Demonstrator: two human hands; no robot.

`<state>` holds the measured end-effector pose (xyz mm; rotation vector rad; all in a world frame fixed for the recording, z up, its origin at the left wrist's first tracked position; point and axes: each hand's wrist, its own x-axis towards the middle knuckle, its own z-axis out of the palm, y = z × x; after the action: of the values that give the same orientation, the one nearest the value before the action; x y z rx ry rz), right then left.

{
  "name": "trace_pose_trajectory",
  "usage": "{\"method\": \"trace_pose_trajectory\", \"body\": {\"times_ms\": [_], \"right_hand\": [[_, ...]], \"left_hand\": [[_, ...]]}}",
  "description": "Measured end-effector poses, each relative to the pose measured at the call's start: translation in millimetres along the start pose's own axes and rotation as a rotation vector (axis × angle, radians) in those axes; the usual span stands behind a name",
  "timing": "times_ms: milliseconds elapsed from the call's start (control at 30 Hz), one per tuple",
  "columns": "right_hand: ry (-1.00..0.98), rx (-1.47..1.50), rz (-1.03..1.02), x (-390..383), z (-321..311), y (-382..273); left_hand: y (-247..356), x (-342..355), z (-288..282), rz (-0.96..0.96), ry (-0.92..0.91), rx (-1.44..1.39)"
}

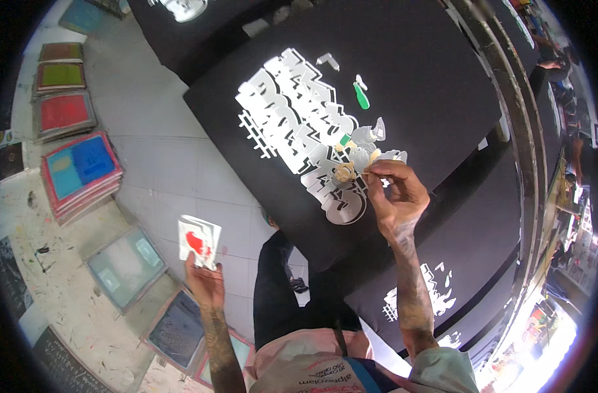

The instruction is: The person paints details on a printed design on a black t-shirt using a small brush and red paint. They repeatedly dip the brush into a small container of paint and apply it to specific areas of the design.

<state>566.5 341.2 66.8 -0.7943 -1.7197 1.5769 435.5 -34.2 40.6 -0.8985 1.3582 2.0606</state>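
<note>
My left hand (205,283) is closed on a white piece of folded paper or card (199,239) with a wet-looking red paint blotch on it, held out over the floor. On the black cloth (246,190) lies a large white printed design (296,111) of blocky shapes, with a grey and tan figure (359,157) at its lower right. Over that figure my right hand (397,195) is pinched, its fingertips close to the tan part. Whatever thin thing it grips is too small to name. A green patch (361,98) shows higher up the print.
Framed printing screens (81,167) in several colours line the left, with a pale one (127,267) and a dark one (176,327) nearer me. Another black cloth with a white print (425,293) lies at the lower right. A long rail (531,144) runs along the right.
</note>
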Motion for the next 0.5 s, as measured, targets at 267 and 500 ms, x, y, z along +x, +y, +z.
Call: {"method": "trace_pose_trajectory", "body": {"times_ms": [267, 500], "right_hand": [[-0.026, -0.186, -0.095, 7, -1, 8], [-0.02, -0.292, -0.129, 6, 8, 9]], "left_hand": [[-3, 47, 6, 0.051, -0.082, 0.011], [-17, 47, 9, 0.039, 0.12, -0.038]]}}
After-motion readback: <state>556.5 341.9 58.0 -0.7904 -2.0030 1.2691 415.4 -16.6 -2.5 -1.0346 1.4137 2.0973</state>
